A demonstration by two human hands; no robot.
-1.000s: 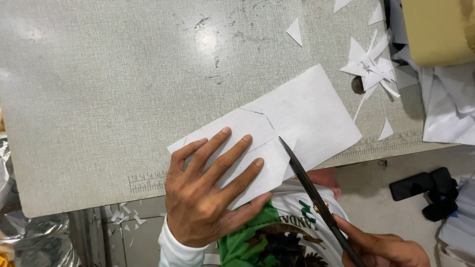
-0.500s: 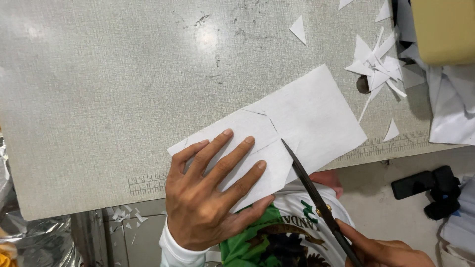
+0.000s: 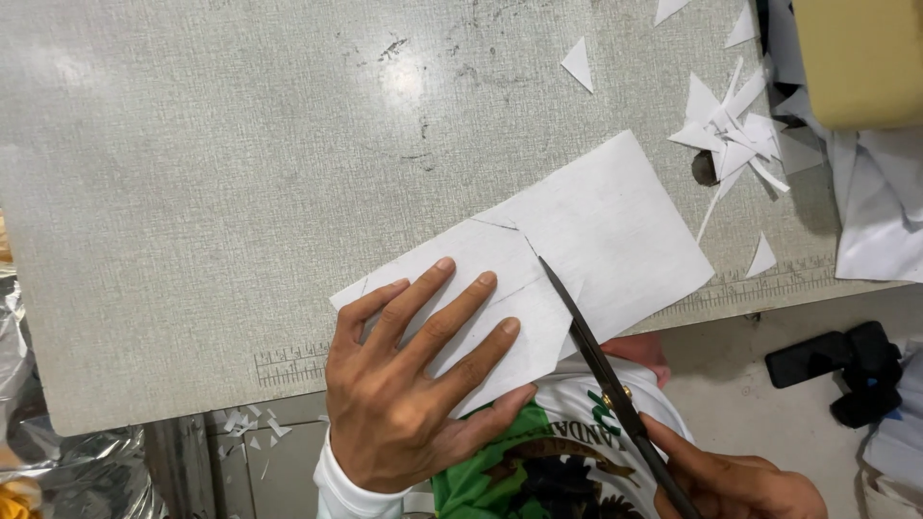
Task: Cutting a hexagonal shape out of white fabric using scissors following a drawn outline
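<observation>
Pressing flat on the paper point(image 3: 596, 240), the left hand point(image 3: 413, 384) lies at lower centre of the frame with its fingers point(image 3: 437, 312) spread and extended, palm down, grasping nothing. The thumb runs along the sheet's near edge, which overhangs the table point(image 3: 192, 192) edge.

The right hand point(image 3: 740, 485), at the lower right and partly cut off by the frame, closes around the handles of the scissors point(image 3: 606, 375); the fingers curl tight on the grip. The dark blades point up and to the left, and their tip lies on the paper just right of the left fingertips. Whether the blades stand parted or together cannot be told.

The paper is a white sheet, lying slanted across the lower centre of the grey table, its right part reaching toward the right of the frame. Thin cut lines show near its middle, just above the blade tip.

A pile of white scraps point(image 3: 735, 135) lies at the upper right, well apart from the hands; single triangular scraps lie around it. A ruler scale runs along the table's near edge. A tan box point(image 3: 860, 58) sits at the upper right corner over white sheets point(image 3: 880, 202). A black object point(image 3: 846, 370) lies on the floor at the lower right.
</observation>
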